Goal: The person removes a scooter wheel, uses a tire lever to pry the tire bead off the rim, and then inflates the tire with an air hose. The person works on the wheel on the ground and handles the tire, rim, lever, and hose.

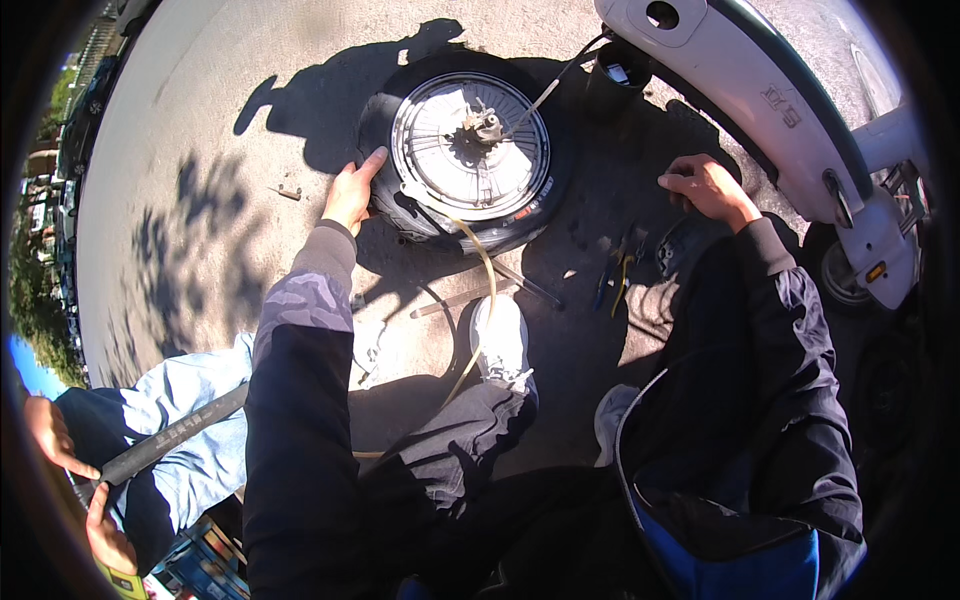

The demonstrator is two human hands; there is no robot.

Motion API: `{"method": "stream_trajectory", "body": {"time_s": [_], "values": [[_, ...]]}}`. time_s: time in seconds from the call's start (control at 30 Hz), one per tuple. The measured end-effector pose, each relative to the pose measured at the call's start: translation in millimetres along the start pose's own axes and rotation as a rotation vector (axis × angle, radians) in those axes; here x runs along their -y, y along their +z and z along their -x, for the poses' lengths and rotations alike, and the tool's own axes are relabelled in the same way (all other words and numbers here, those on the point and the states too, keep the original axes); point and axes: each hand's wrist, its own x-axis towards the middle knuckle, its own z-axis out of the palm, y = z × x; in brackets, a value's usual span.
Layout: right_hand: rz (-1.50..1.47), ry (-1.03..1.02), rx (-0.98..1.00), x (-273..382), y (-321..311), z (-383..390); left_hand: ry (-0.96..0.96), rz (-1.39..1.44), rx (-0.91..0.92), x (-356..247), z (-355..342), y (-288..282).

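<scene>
A wheel with a silver hub and a black tyre lies flat on the ground ahead of me. My left hand grips the tyre's left edge, thumb on top and the other fingers partly hidden. From the wheel's near rim, a thin yellowish hose runs down toward my legs. A cable leads from the hub's axle to the scooter. Right of the wheel, my right hand hovers over shaded ground, loosely curled, with no object visible in it.
Pliers with yellow handles and metal bars lie near my shoe. A small tool rests left of the wheel. At lower left another person's hands hold a long black rubber piece.
</scene>
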Motion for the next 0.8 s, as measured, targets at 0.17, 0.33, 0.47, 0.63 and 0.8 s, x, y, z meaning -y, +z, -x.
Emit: {"method": "stream_trajectory", "body": {"time_s": [0.17, 0.33, 0.47, 0.63, 0.8], "values": [[-0.019, 0.05, 0.008, -17, -9, 8, 0.082, 0.427, 0.129, 26, -1, 17], [-0.043, 0.053, -0.011, -30, -17, 19, 0.106, 0.453, 0.14, 27, 1, 18], [-0.019, 0.073, -0.019, -28, -21, 26, 0.14, 0.284, 0.152, 29, -5, 12], [-0.003, 0.076, -0.031, -28, -22, 31, 0.111, 0.152, 0.135, 36, -24, 2], [-0.014, 0.066, -0.025, -36, -26, 34, 0.124, 0.088, 0.16, 39, -31, -3]]}}
